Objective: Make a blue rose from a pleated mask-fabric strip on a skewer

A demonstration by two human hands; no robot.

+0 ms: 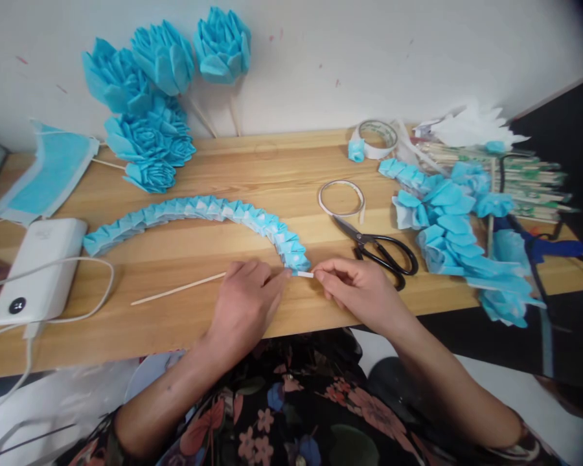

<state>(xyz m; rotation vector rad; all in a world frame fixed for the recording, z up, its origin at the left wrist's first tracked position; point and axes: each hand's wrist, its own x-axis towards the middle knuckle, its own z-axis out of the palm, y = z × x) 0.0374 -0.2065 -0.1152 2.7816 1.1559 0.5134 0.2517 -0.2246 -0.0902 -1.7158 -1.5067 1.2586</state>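
A thin wooden stick [177, 288] juts out to the left from my left hand [247, 294], whose fingers are closed over it; its other end is hidden. The fingertips of that hand meet a short white strip [305, 274]. Pinched between the thumb and forefinger of my right hand [352, 288] is the strip's right end. Just above my fingertips ends a curved chain of folded light-blue pieces [214, 208], which arcs over the table to the left. Black-handled scissors [376, 249] lie beyond my right hand.
Blue paper-like flowers [160, 58] on sticks lean at the back wall. A white power bank [43, 268] with a cable and a face mask [53, 171] lie left. Tape rolls [379, 136], blue folded pieces [447, 220], bundled sticks [534, 184] and a blue tool [558, 249] crowd the right.
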